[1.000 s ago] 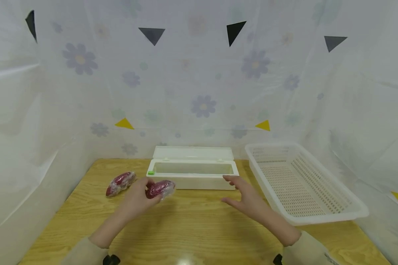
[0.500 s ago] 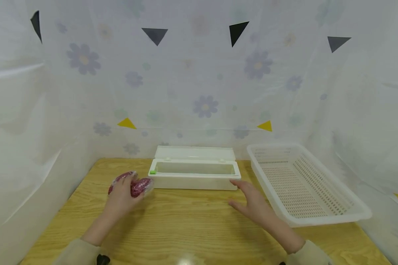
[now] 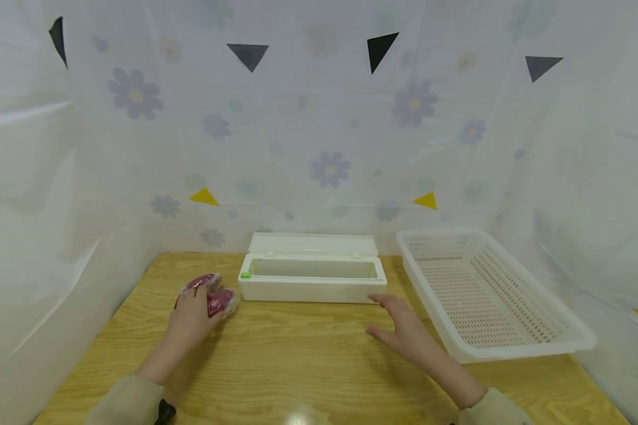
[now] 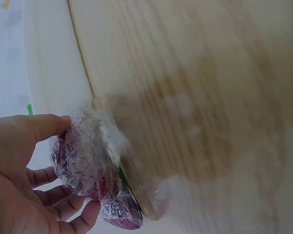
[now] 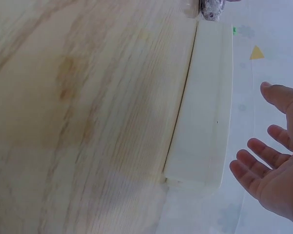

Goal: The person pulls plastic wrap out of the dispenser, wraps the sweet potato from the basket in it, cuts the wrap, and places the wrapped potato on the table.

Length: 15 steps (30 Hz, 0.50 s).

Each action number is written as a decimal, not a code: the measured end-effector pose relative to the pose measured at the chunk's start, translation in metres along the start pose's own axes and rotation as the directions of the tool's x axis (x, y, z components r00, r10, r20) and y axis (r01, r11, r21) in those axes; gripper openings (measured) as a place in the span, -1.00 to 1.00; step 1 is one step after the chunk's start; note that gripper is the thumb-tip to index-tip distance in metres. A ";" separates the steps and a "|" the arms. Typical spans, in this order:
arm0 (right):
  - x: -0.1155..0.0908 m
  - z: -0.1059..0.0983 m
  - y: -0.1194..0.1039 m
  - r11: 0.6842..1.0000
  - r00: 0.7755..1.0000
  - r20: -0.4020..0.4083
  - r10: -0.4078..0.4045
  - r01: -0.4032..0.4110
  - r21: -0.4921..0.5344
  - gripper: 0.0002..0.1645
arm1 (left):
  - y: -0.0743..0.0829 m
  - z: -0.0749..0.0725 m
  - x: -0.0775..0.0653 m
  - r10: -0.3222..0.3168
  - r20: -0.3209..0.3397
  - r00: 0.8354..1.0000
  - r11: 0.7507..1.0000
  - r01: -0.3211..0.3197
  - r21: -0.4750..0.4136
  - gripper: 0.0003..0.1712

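Note:
Two oval, reddish-purple pieces wrapped in clear cling film lie side by side at the left of the table. My left hand (image 3: 188,319) has thumb and fingers around the nearer wrapped piece (image 3: 221,302), seen close up in the left wrist view. The other wrapped piece (image 3: 205,280) sits just behind, partly hidden by the hand. My right hand (image 3: 406,333) is above the table by the right end of a white cling film box (image 3: 313,291), thumb and fingers apart, nothing in it. The box's lid (image 3: 313,243) stands up at the back, and a green slider (image 3: 246,274) is at its left end.
A white perforated basket (image 3: 531,352) stands on the right of the wooden table (image 3: 298,360). White flowered sheeting (image 3: 329,130) encloses the back and both sides.
My left hand has moved left with its wrapped piece, down to a spot right beside the other one. My right hand has shifted slightly to the right, still holding nothing.

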State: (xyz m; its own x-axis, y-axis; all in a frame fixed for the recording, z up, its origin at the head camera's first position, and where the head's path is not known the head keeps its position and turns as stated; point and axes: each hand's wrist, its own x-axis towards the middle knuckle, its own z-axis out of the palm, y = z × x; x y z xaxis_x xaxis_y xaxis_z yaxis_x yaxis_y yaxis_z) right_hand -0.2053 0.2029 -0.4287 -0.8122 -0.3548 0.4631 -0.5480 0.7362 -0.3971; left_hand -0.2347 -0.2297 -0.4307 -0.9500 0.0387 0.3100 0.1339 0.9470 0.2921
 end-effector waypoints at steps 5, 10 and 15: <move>0.000 -0.001 -0.001 1.000 1.000 0.013 0.012 -0.012 0.006 -0.24 | -0.004 0.003 0.002 -0.022 0.038 0.999 1.000 0.021 0.020 -0.23; 0.000 -0.004 -0.003 1.000 0.999 0.030 0.017 -0.017 0.017 -0.24 | -0.009 0.008 0.004 -0.028 0.055 0.998 0.999 0.025 0.044 -0.18; 0.002 -0.006 -0.003 1.000 1.000 0.019 0.001 -0.001 0.008 -0.26 | -0.009 0.007 0.003 -0.015 0.040 0.999 0.998 0.012 0.066 -0.13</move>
